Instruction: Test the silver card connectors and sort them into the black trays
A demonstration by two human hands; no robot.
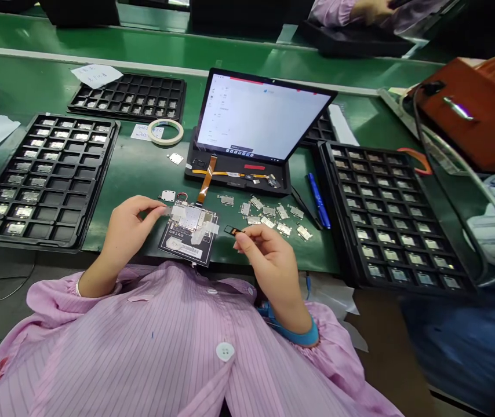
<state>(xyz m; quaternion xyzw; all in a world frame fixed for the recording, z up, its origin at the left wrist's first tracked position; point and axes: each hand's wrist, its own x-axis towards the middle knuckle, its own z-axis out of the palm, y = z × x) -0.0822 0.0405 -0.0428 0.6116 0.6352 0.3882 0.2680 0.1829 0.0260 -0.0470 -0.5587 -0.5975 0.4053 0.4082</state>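
Note:
A circuit board on a black battery pack (183, 248) lies before me at the table's front edge, with pale tape across it. My left hand (132, 229) is at its upper left corner, thumb and forefinger pinched on a pale strip (168, 211). On the right, my right hand (269, 255) pinches a small black card tray (232, 230), its open frame pointing left toward the board. A brown flex cable (206, 182) runs from the board to the lit tablet screen (265, 116). Several small metal-shielded modules (268, 211) lie loose beyond my right hand.
Black compartment trays of modules stand at left (76, 202), back left (143, 81) and right (330, 191). A tape roll (166, 141), a blue marker (318, 200) and an orange-brown box (469, 121) are around. Across the bench, a person's pink sleeve (332, 11) shows.

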